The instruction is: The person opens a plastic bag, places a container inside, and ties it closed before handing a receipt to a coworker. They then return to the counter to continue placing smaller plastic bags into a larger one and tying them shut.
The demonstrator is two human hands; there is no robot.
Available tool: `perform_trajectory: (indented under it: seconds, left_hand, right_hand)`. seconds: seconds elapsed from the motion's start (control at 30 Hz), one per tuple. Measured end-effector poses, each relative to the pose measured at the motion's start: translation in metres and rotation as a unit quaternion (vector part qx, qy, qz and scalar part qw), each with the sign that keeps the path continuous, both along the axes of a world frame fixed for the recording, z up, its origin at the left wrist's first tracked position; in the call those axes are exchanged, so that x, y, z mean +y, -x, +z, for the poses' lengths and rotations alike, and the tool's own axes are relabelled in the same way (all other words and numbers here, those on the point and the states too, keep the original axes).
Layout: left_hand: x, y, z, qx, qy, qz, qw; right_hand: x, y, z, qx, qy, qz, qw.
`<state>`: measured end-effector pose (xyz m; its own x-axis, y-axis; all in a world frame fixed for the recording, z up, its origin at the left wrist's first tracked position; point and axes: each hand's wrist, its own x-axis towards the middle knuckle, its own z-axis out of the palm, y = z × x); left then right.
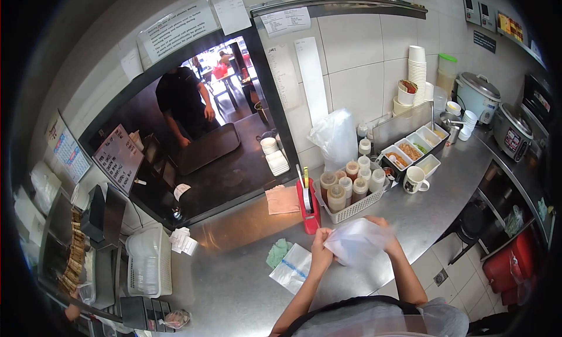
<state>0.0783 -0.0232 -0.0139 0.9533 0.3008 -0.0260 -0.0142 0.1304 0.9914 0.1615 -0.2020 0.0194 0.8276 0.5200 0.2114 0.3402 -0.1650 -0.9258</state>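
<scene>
A thin plastic bag (358, 243) is held above the tabletop's (246, 267) front edge, pinched shut-fisted by the left hand (321, 250) and the right hand (385, 227). Its edges are probably best pulled apart evenly.

We're running a single head cam, fisheye, looking forward and down across the bench (234, 278). It's sitting close over the left hand (321, 252) and right hand (385, 227), low centre. It's facing the wall (351, 62) with the serving hatch (222, 161), upper left, farther off. We're seeing frame edges bending and darkening.
</scene>
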Motion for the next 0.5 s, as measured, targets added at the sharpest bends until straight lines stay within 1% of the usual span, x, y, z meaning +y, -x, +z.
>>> perform_trajectory:
  seconds: [0.03,0.1,0.17,0.2,0.23,0.27,0.3,0.33,0.4,0.43,0.5]
  left_hand:
    - [-0.001,0.0,-0.009,0.011,0.019,0.008,1.0]
    - [-0.003,-0.005,-0.042,0.031,0.055,0.026,0.998]
    - [-0.006,-0.002,-0.078,0.065,0.057,0.006,0.996]
    - [-0.005,-0.003,-0.086,0.08,0.057,-0.003,0.995]
    - [-0.01,0.001,-0.061,0.069,0.067,0.007,0.995]
    - [-0.005,-0.004,-0.072,0.089,0.068,-0.008,0.994]
    - [0.002,-0.007,-0.094,0.115,0.069,-0.023,0.991]
    - [0.005,-0.006,-0.102,0.137,0.071,-0.039,0.987]
    - [0.004,0.002,-0.106,0.106,0.157,-0.047,0.981]
    - [0.005,0.005,-0.101,0.087,0.198,-0.052,0.975]
    - [0.006,0.03,-0.072,0.058,0.379,-0.075,0.92]
  right_hand:
    - [0.001,0.0,-0.003,0.028,0.023,-0.002,0.999]
    - [0.005,-0.001,-0.009,0.082,0.068,-0.004,0.994]
    - [0.005,-0.003,-0.049,0.073,0.071,-0.035,0.994]
    - [0.006,-0.005,-0.064,0.067,0.072,-0.05,0.994]
    - [0.009,-0.009,-0.063,0.041,0.061,-0.062,0.995]
    - [0.01,-0.007,-0.065,0.023,0.053,-0.073,0.996]
    - [0.009,0.0,-0.069,0.011,0.047,-0.083,0.995]
    - [0.008,0.003,-0.072,0.078,0.028,-0.077,0.994]
    - [0.0,0.009,-0.068,0.206,-0.01,-0.065,0.976]
    - [-0.007,0.013,-0.07,0.266,-0.074,-0.027,0.961]
    - [-0.02,0.02,-0.08,0.374,-0.205,0.056,0.903]
